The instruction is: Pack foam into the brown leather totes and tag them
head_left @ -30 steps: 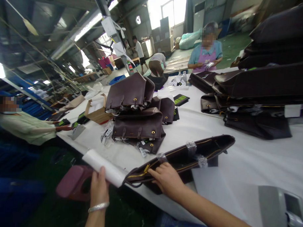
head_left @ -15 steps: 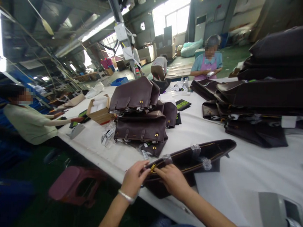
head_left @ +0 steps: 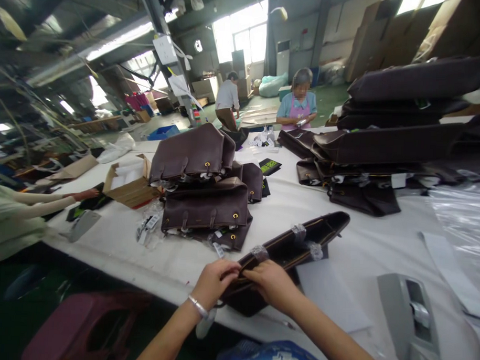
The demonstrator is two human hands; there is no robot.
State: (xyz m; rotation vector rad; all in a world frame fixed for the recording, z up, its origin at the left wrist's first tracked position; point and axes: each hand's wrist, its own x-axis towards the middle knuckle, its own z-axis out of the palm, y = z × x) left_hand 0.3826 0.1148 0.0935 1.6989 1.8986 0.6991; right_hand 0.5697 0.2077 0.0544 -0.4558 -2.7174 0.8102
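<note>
A dark brown handbag (head_left: 328,229) lies open-topped on the white table in front of me, with gold zipper edges along its mouth and clear plastic wrap (head_left: 315,251) around its handles. My left hand (head_left: 216,280) pinches the rim at the bag's near end. Close beside it, my right hand (head_left: 273,284) is closed on the same end, fingertips at the zipper edge. The gold zipper pull is hidden by my fingers. A white sheet (head_left: 330,291) lies partly under the bag.
Stacked brown handbags stand ahead (head_left: 207,202) and at the right (head_left: 386,146). A grey tape dispenser (head_left: 412,322) sits at the right front. Beyond the left stack is an open carton (head_left: 131,189). A red stool (head_left: 81,321) stands below the table edge. Co-workers are at the left and far side.
My view has swung to the right. Both hands stay at the bag's near end and have drawn closer together, and the gold zipper pull seen before is now covered. A distant person has straightened up.
</note>
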